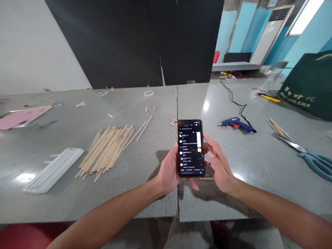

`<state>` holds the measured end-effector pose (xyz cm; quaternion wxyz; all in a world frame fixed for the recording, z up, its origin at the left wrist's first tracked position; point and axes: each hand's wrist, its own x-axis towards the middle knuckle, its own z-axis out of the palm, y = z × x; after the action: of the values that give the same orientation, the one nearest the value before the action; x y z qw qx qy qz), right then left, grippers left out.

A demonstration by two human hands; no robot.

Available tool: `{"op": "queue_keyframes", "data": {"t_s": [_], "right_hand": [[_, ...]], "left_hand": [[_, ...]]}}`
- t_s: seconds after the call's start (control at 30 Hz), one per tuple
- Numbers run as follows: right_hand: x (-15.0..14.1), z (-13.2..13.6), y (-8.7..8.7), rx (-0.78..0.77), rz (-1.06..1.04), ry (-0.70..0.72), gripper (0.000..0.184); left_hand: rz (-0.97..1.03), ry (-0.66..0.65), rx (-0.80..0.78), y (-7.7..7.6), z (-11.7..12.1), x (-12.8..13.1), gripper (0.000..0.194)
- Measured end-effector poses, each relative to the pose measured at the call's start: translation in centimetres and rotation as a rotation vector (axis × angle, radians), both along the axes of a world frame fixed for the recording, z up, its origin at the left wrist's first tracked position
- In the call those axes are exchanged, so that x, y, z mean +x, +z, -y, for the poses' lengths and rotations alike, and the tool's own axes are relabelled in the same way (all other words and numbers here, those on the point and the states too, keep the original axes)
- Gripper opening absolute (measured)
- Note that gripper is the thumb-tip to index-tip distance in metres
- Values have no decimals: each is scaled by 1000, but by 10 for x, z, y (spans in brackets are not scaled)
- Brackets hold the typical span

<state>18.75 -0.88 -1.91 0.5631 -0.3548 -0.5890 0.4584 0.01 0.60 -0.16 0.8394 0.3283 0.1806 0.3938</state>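
A smartphone (pixel 190 148) with a dark screen of text lines is held upright over the grey table, near its front edge. My left hand (pixel 169 169) grips its left side, with fingers passing behind it. At the right edge is my right hand (pixel 219 164), its fingers bent round that side and partly hidden by the phone. A white volume-like bar shows on the screen's right. Behind the phone a small shape made of wooden sticks (pixel 173 122) peeks out on the left. Part of another stick (pixel 206 178) shows below my right hand.
Left lie a pile of wooden sticks (pixel 107 150) and a white plastic packet (pixel 54 169). Right are a blue glue gun (pixel 237 125) with a black cord, scissors (pixel 306 154), several sticks (pixel 278 128), a yellow cutter (pixel 269 98) and a green bag (pixel 308 86). A black panel (pixel 140 41) stands behind.
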Motion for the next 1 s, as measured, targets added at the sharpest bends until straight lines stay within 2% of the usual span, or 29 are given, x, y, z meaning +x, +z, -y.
{"op": "queue_keyframes", "data": {"t_s": [0.23, 0.37, 0.47, 0.53, 0.63, 1.0], "right_hand": [[-3, 7, 3, -29, -23, -6, 48], [-2, 3, 2, -19, -32, -13, 48], [-2, 0, 1, -25, -35, -28, 47], [-2, -1, 1, -35, -44, -32, 46], [-3, -1, 2, -52, -66, -29, 45], [-3, 1, 2, -61, -74, 0, 44]], "left_hand": [[11, 3, 12, 6, 6, -1, 61], [-75, 61, 22, 4, 10, -2, 39], [-187, 113, -2, 3, 11, 0, 43], [-214, 97, -23, 4, 10, 2, 49], [-198, 87, -26, 7, 9, 3, 61], [-134, 59, -9, 5, 7, 3, 66]]}}
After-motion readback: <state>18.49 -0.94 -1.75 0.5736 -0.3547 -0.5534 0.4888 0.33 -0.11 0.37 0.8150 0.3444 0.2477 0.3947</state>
